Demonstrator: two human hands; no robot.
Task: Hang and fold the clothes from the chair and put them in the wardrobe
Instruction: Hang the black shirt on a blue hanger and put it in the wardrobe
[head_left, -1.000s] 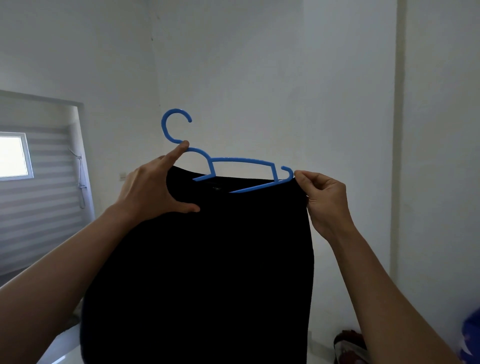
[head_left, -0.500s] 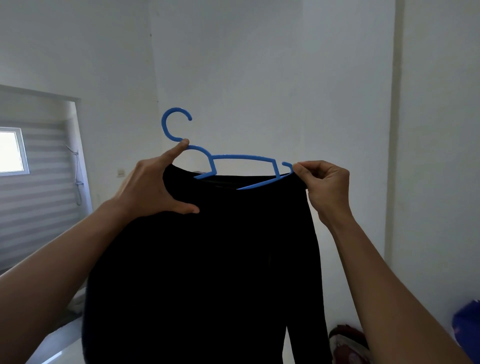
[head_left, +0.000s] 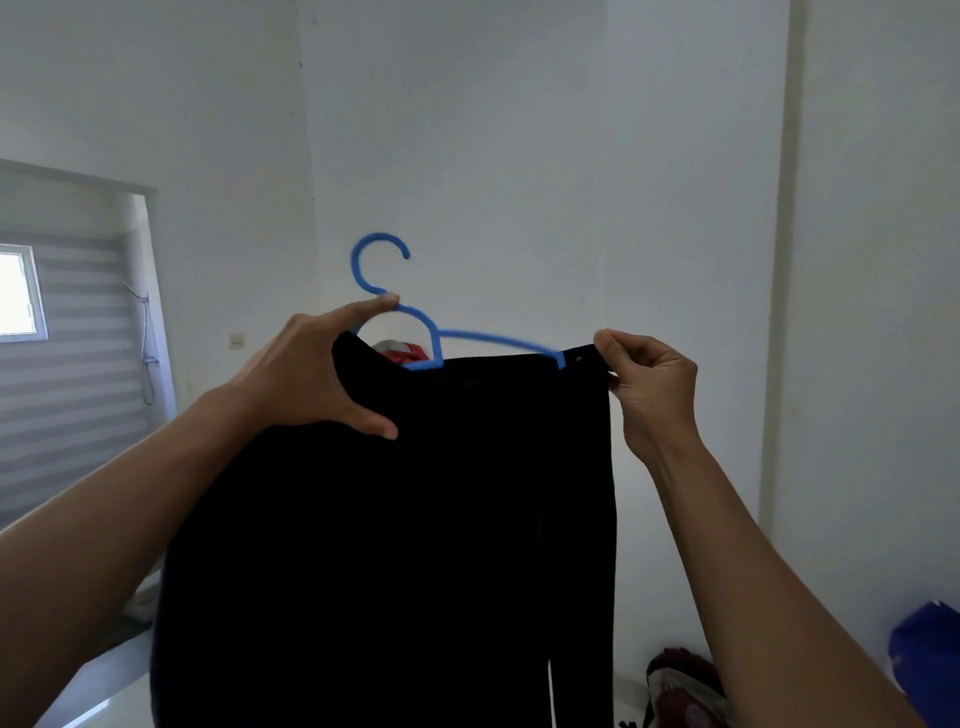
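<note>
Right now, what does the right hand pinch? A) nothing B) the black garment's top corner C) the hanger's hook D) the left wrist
B: the right hand pinches the top corner of the black garment at the end of the blue hanger.

No legible text, brand or no. anywhere in shot; red-and-white tag (head_left: 401, 352) at neck of black garment (head_left: 415, 519) too blurred to read
</note>
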